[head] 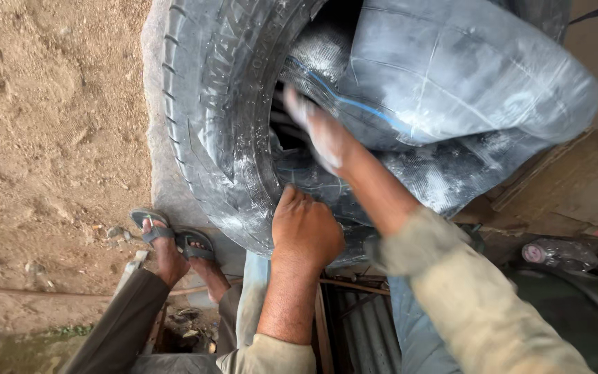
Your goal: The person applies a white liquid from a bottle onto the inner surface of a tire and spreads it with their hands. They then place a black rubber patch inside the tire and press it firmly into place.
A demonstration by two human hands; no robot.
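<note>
A big black tyre (209,118) stands upright in front of me, its sidewall dusted white. A grey powdery inner tube (465,76) with a thin blue line bulges out of the tyre's opening at the upper right. My left hand (306,228) presses on the tyre's inner rim at the bottom, fingers curled over the edge. My right hand (320,131), white with powder and blurred, lies flat against the tube inside the opening, its sleeve reaching in from the lower right.
Bare sandy ground (50,138) lies to the left. My feet in grey sandals (171,239) rest beside the tyre's base. A clear plastic bottle (562,253) lies at the right near wooden boards (569,187). Corrugated metal (361,325) shows below.
</note>
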